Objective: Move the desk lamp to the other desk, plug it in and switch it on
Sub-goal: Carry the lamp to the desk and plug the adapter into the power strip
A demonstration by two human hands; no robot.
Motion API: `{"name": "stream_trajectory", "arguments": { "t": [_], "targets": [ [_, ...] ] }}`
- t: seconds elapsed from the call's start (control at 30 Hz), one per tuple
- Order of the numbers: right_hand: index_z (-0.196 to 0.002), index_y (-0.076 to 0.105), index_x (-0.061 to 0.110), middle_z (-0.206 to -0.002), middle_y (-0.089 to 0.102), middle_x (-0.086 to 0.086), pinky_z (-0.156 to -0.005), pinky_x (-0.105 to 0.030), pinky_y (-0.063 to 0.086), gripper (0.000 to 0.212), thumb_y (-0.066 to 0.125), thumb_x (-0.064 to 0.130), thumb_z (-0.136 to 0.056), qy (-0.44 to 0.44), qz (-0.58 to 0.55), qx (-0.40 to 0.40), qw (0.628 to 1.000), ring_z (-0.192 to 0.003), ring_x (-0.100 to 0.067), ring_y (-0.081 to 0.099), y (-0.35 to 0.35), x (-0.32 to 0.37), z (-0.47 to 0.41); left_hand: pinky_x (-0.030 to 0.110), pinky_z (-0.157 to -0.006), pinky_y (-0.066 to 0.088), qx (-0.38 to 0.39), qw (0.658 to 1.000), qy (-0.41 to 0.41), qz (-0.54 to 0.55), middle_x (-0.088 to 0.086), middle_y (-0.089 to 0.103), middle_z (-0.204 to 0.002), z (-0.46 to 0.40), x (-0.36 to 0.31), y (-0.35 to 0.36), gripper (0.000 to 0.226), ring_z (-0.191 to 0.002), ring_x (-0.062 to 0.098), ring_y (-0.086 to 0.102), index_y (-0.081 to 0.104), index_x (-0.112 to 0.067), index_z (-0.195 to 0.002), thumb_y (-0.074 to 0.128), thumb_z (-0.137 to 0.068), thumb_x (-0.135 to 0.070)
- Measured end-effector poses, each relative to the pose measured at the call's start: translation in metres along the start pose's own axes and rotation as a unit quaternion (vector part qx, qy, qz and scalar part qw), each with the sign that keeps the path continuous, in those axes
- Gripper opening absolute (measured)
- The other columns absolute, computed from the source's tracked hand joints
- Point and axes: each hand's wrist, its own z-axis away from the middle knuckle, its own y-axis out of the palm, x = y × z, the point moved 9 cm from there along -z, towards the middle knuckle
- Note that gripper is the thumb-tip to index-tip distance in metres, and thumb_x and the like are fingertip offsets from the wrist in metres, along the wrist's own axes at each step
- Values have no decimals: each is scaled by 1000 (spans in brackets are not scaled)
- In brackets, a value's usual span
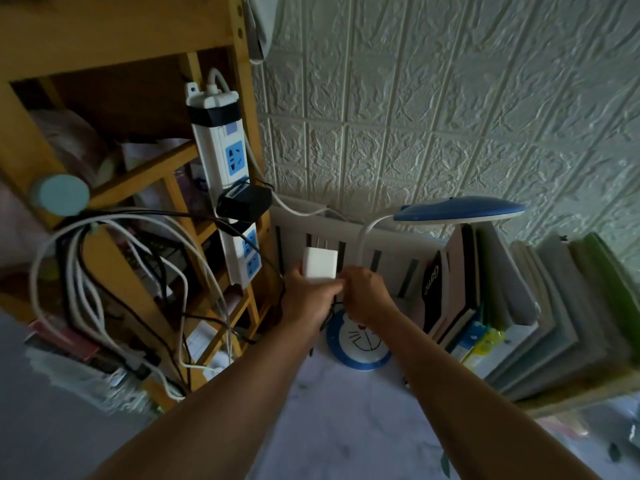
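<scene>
Head view, looking down at a pale desk top (346, 427).

Desk lamp (360, 341) already standing on the desk, round blue and white base with a cartoon cat face near the middle of the view. White bendy neck going up toward 12 o'clock, then blue lamp head (460, 211) stretching out toward 2 o'clock. No glow showing under the head, so seemingly not lit yet.

Left hand (308, 299) just at 10 o'clock from the base, closed around the bottom of a white plug block (319, 263), two metal prongs sticking up. Right hand (367, 294) right beside it, fingertips pinched together at the bottom edge of the same block, where a thin dark cord (329, 315) hangs down. Hard to tell if pushing the cord in or only steadying it.

White power strip (228, 168) with blue sockets fixed upright on a wooden shelf frame (249, 140), at 10 o'clock from the hands. A black adapter (244, 200) filling one socket. Free sockets above it and below it. Messy loops of cables (104, 271) out at 9 o'clock. Books (485, 299) leaning at 3 o'clock.

Moving part looks done. Still to do: push the prongs into a free socket, then press the lamp's switch. Switch not seen here.
</scene>
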Motion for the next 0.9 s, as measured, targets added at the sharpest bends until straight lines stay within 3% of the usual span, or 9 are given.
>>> {"name": "stream_trajectory", "arguments": {
  "t": [0.1, 0.17, 0.23, 0.33, 0.43, 0.6, 0.73, 0.9],
  "targets": [
    [-103, 59, 4, -110, 66, -15, -80, -30, 50, 17, 47, 5, -91, 7, -9, -14, 1000, -101, -27, 62, -8, -6, 2, 37, -87, 53, 10, 1000, 6, 17, 13, 57, -127, 8, -9, 8, 82, -110, 28, 59, 39, -14, -139, 80, -68, -15],
    [-101, 60, 4, -107, 67, -15, -70, -26, 42, 19, 44, 6, -92, 10, -10, -24, 1000, -97, -27, 63, -16, -7, 3, 32, -80, 51, 19, 999, 14, 43, 11, 58, -123, 13, -16, 12, 77, -101, 23, 58, 42, -14, -136, 80, -68, -16],
    [-100, 62, 6, -107, 68, -15, -69, -25, 40, 20, 43, 9, -93, 4, -10, -31, 999, -97, -26, 64, -24, -6, 4, 33, -81, 52, 16, 998, 18, 59, 11, 59, -122, 16, -19, 11, 72, -99, 22, 58, 45, -14, -133, 79, -70, -21],
    [-106, 63, 7, -113, 67, -12, -80, -29, 51, 22, 45, 11, -93, -1, 0, -29, 1000, -101, -24, 64, -33, -4, 9, 43, -90, 55, 2, 997, 7, 75, 11, 61, -121, 23, -20, 8, 68, -105, 26, 62, 47, -15, -132, 77, -73, -29],
    [-109, 64, 11, -121, 64, -8, -93, -30, 48, 26, 45, 5, -92, -9, 3, -30, 1000, -110, -23, 61, -44, -4, 15, 31, -71, 56, -6, 995, 23, 100, 5, 64, -101, 30, -26, 12, 54, -84, 18, 62, 53, -12, -121, 75, -75, -27],
    [-124, 55, 11, -135, 54, -10, -99, -31, 43, 39, 42, 0, -89, -51, 56, 43, 996, -120, -24, 54, -35, -8, 29, 2, -36, 39, -4, 992, 87, 89, -10, 53, -69, 48, -53, 19, 28, -58, 0, 51, 56, -17, -97, 74, -76, -21],
    [-124, 55, 10, -133, 56, -10, -98, -30, 42, 43, 46, -1, -83, -54, 22, 54, 997, -119, -25, 54, -31, -5, 37, 6, -37, 42, 28, 989, 98, 109, -1, 60, -69, 59, -74, 15, 18, -50, 5, 58, 54, -19, -80, 71, -79, -12],
    [-122, 56, 15, -127, 59, -5, -92, -30, 44, 55, 75, 11, -70, -70, -39, 113, 990, -116, -23, 55, -22, 20, 50, 18, -47, 46, 5, 986, 126, 108, 7, 66, -91, 63, -96, -14, 29, -66, 14, 63, 56, -11, -104, 71, -79, -16]
  ]
}}
